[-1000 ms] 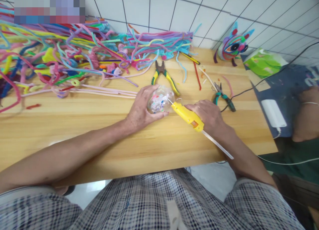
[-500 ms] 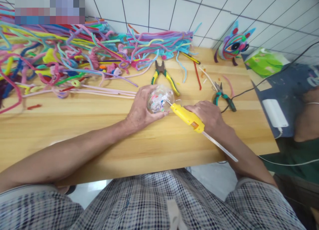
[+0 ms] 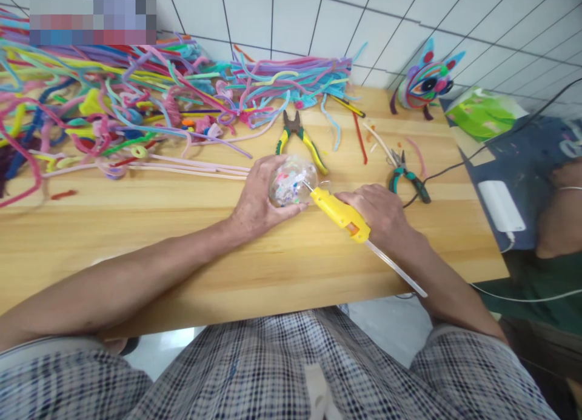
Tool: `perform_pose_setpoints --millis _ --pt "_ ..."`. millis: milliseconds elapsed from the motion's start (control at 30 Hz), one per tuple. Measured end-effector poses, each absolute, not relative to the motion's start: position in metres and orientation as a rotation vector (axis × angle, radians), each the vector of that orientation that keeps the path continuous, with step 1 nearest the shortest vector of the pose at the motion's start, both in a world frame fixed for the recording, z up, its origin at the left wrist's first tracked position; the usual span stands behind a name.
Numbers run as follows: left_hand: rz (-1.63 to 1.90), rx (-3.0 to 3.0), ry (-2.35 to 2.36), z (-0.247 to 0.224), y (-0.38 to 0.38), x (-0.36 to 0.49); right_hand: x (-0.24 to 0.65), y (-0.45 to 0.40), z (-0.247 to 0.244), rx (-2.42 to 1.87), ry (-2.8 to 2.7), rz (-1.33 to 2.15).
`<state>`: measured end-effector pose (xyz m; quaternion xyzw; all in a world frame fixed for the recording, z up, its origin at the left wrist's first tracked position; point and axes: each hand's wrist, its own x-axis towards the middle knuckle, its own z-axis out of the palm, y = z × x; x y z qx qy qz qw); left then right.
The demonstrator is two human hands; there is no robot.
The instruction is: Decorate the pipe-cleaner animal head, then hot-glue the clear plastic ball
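Note:
My left hand (image 3: 260, 196) curves around a clear round ball (image 3: 291, 182) with colourful bits showing in it, gripping it just above the wooden table or on it; I cannot tell which. In my right hand (image 3: 378, 209) is a yellow hot glue gun (image 3: 341, 213), its metal nozzle at the ball's right side. A clear glue stick (image 3: 398, 268) sticks out of the gun's back end. Right behind the ball lie pliers with yellow and green handles (image 3: 294, 135), jaws pointing away from me.
Many pipe cleaners (image 3: 113, 117) cover the back left, beside a bundle (image 3: 295, 80) at the wall. Green-handled pliers (image 3: 409, 176), a decorated animal head (image 3: 430, 83), a green packet (image 3: 484, 114) and a white power bank (image 3: 501, 206) are on the right. Another person's arm (image 3: 561, 214) shows far right.
The glue gun has tilted slightly, its back end and glue stick shifting a little to the left. My left hand and the ball stay almost where they were.

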<state>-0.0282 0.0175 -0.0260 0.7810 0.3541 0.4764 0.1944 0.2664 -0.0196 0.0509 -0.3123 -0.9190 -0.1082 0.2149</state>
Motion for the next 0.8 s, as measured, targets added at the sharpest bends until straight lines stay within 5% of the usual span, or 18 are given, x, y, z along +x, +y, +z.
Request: perform_pose_setpoints --millis 800 --pt "1.284 2.203 1.062 -0.025 0.018 -0.028 0.269 -0.019 0.038 -0.941 -2.521 -0.231"
